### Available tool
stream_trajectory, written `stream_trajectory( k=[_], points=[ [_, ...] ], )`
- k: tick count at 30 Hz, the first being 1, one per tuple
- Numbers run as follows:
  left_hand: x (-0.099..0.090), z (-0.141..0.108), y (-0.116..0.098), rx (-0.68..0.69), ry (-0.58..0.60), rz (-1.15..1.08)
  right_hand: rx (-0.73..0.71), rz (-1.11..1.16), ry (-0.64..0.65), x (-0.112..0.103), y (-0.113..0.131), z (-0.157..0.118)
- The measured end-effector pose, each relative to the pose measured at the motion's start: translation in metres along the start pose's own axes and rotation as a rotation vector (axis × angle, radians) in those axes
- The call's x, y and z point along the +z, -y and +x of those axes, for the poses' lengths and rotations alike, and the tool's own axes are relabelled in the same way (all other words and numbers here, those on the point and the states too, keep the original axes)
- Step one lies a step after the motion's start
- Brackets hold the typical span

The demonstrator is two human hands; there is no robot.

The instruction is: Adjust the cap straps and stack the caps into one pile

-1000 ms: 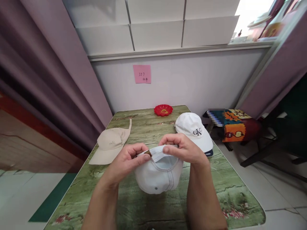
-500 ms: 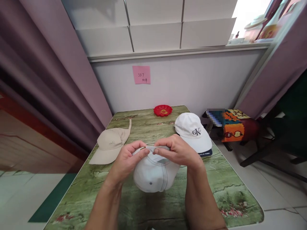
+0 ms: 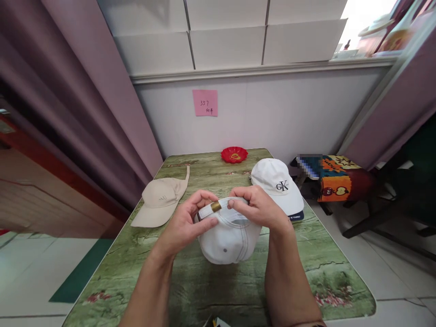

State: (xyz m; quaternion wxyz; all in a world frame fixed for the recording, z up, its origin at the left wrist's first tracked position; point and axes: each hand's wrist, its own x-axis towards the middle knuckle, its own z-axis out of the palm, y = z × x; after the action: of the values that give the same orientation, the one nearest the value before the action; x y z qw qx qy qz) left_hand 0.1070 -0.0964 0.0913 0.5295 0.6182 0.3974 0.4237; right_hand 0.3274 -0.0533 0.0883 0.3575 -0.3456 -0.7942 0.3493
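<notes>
Left hand (image 3: pixel 185 222): holding a white cap (image 3: pixel 228 245) by the strap (image 3: pixel 206 210), brass-looking buckle (image 3: pixel 215 206) showing
Right hand (image 3: pixel 254 206): pinching the cap's edge
Beige cap (image 3: pixel 160 197): chilling left on the counter (image 3: pixel 316 259)
CK cap (image 3: pixel 270 177): off right, navy brim (image 3: pixel 298 216) peeking out
Red dish (image 3: pixel 234 155): way back by the wall (image 3: pixel 289 113)

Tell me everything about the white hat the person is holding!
This white cap looks like cloth, with darker stitching and a small grey eyelet. A strap with a brass-coloured buckle crosses its back opening, turned upward. The left hand and right hand hold it by the back, over the table. Its brim is hidden.
</notes>
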Motion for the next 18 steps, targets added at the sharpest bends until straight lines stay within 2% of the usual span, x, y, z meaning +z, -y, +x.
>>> stream_trajectory(
  k=[4,8,13,18],
  points=[
    [0.0008,0.0016,0.0016,0.071,-0.123,0.081,0.004,0.059,-0.026,0.0026,-0.0021,0.0008],
    [0.0038,0.0018,-0.0005,0.039,-0.194,0.086,0.011,0.045,-0.042,0.0028,-0.0018,0.0001],
    [0.0051,0.0026,0.0009,0.055,-0.225,0.148,-0.004,-0.026,-0.025,0.0023,-0.0012,0.0001],
    [0.0017,0.0041,0.0061,0.032,-0.199,0.1,-0.006,-0.025,0.002,0.0021,0.0004,0.0004]
  ],
)
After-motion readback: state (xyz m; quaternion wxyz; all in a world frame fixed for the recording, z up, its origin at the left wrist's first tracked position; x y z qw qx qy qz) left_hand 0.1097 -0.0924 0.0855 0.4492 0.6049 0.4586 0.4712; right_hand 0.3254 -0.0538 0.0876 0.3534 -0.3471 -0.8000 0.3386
